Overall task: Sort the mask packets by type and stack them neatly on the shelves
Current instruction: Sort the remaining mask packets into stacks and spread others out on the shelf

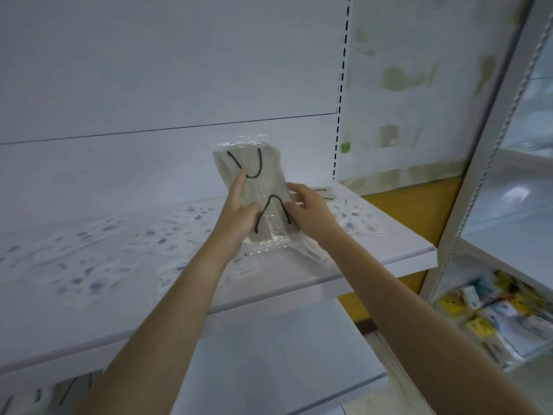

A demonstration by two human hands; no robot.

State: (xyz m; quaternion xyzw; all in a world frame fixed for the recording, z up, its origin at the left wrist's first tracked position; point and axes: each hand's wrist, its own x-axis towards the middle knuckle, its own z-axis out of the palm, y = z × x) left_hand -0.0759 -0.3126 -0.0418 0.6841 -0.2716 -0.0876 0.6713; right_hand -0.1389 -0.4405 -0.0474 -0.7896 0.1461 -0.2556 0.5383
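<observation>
Left hand (236, 218) and right hand (309, 212) — I grip one clear packet of beige masks (269, 184), black ear loops (253, 177), upright over the shelf (389, 250) of printed mask packets (89, 250).

The clear mask packet (254, 190) above the white shelf (401, 250) shows pale grey-beige masks, finely ribbed, with two black ear loops. Flat on the shelf lie speckled packets (89, 265): white masks dotted with blue and grey blots. The same print shows on the end packet (356, 223) near the shelf's right end. At the back of the shelf lies a second grey-beige packet (324, 193) with a black loop. Above the shelf, the back panel (149, 70) is plain bluish white, crossed by one thin dark seam. The white upright (342, 85) carries a row of black slots. Right of the shelf, the wall (404, 76) is white with yellow-green blotches, above a mustard-yellow band (419, 202). Below the shelf's right end are yellow, white and pale blue boxes (493, 319).
</observation>
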